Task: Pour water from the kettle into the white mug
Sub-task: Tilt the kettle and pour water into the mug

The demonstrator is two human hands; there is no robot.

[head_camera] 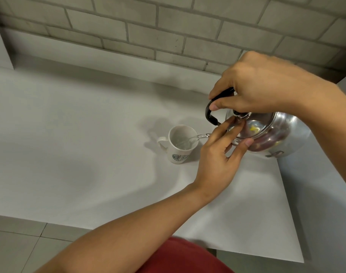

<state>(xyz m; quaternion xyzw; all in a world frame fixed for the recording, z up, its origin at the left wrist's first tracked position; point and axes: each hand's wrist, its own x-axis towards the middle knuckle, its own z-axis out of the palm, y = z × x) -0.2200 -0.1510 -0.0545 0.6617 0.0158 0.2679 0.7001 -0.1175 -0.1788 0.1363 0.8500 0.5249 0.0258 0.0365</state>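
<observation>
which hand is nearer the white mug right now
Left. The left hand is just right of the white mug, its fingers on the kettle lid beside the spout. The right hand is higher and farther right, gripping the black handle.

I see a white mug [180,143] with a dark teal round emblem printed low on its side; the water inside looks clear. The kettle [266,133] is shiny silver metal with a black handle [212,112], and its polished skin carries yellow and purplish reflections. The counter [79,134] is plain pale grey-white. Behind it, the wall [168,26] shows grey bricks in a staggered pattern with lighter joints. A dark red garment [180,257] fills the bottom edge.
</observation>
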